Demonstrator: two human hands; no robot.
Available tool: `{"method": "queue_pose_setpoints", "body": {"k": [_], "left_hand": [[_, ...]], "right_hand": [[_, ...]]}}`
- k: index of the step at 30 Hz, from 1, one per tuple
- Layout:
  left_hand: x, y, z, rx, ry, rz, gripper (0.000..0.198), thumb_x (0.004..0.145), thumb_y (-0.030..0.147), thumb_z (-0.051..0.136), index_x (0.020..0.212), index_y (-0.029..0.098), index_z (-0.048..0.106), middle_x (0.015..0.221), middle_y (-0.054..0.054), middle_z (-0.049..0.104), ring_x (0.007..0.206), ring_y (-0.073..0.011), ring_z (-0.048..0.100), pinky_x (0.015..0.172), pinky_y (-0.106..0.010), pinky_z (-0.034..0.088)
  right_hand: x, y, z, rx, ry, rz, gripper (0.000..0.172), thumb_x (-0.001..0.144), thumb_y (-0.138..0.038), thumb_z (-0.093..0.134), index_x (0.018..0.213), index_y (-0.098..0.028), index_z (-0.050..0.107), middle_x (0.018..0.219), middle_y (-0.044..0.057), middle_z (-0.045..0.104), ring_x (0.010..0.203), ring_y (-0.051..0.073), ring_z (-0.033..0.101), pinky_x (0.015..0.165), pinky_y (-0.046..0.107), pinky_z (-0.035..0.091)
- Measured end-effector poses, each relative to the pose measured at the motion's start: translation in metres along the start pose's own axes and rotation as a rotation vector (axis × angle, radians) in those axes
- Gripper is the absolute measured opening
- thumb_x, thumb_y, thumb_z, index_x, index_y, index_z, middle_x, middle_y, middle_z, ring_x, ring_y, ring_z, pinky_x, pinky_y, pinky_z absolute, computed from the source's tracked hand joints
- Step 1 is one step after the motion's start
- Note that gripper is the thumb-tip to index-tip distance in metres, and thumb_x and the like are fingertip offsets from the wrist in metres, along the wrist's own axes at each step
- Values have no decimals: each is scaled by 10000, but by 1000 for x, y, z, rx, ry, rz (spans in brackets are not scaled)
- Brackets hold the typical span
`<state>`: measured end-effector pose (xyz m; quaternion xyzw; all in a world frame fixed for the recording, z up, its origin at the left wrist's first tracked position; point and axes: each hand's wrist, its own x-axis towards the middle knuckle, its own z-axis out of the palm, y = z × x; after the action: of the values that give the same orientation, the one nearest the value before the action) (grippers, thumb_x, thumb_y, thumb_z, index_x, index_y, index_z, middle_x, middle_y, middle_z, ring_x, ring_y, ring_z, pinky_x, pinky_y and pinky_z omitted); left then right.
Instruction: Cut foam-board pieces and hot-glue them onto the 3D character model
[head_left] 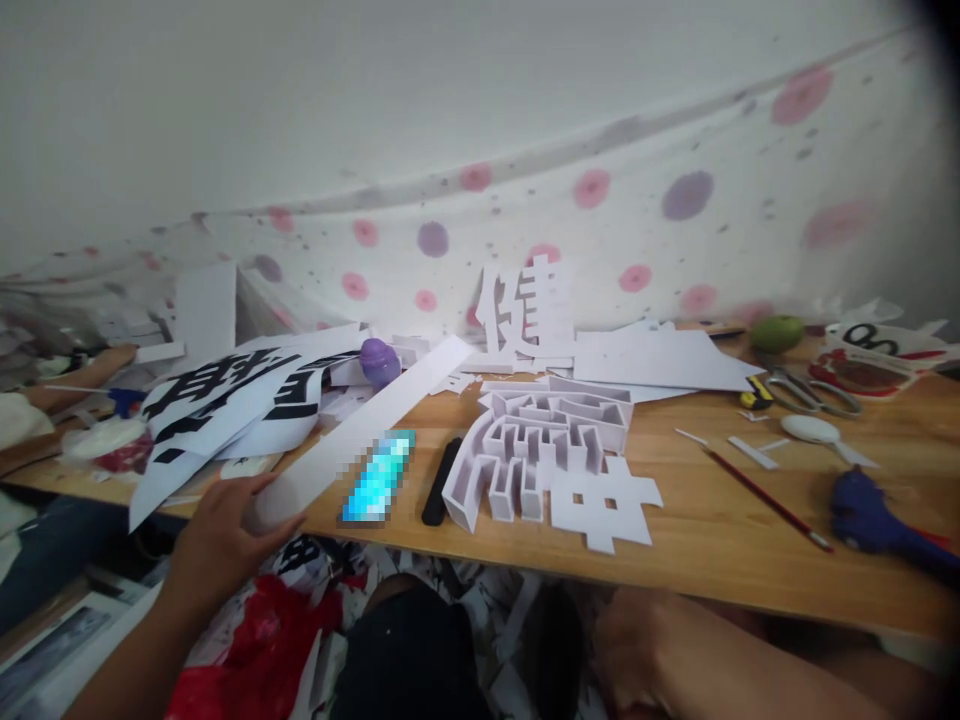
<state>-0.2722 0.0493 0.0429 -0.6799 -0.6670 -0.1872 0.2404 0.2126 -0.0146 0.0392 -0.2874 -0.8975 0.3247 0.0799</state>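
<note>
My left hand [236,515] grips the near end of a long white foam-board strip [375,425], thumb and fingers on either side of it. The strip slants up and away over the table. My right hand [637,640] hangs below the table's front edge, blurred, its fingers not clear. Between the two, on the table, stands a white hollow character with raised walls [532,440], and a flat white cut-out piece [604,505] lies against its near right side. A black bar-shaped object [442,482] and a pixelated phone-like rectangle [381,475] lie left of it.
A finished white character [529,310] stands at the back. Printed sheets [232,395] and a purple lidded object [380,362] are left. Right are a blue glue gun [862,510], brush [772,500], scissors [814,390] and tape measure [759,392]. A co-worker's hand [112,358] shows far left.
</note>
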Motion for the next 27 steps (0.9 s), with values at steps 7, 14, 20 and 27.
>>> {"method": "queue_pose_setpoints", "body": {"k": [7,14,20,27], "left_hand": [[-62,97,-12,-167,120,365,474,703,428,642,1100,206,508,991,-80,559,874,-231,604,788,-345,532],[-126,136,-3,-153,124,471,407,717,297,613,1095,163,541,983,-101,566,856,-220,615,741,-305,538],[-137,136,-1,-102,98,427,407,715,302,614,1090,162,539,970,-105,577,833,-216,627,708,-292,549],[-147,130,3,-70,81,493,420,690,314,640,1079,177,564,932,-90,613,808,-206,636,696,-264,539]], "right_hand": [[-28,33,-33,-184,573,121,272,859,-356,546,1104,-249,596,1065,85,635,931,231,600,777,347,488],[-84,92,-58,207,630,274,531,826,-480,576,1279,-253,416,1099,110,588,781,191,597,680,335,531],[-71,96,-37,19,640,345,538,804,-390,608,1295,-238,447,951,64,576,581,125,515,527,278,479],[-53,81,-34,-47,536,386,314,814,-337,583,1108,-229,607,936,51,624,722,172,571,664,295,468]]}}
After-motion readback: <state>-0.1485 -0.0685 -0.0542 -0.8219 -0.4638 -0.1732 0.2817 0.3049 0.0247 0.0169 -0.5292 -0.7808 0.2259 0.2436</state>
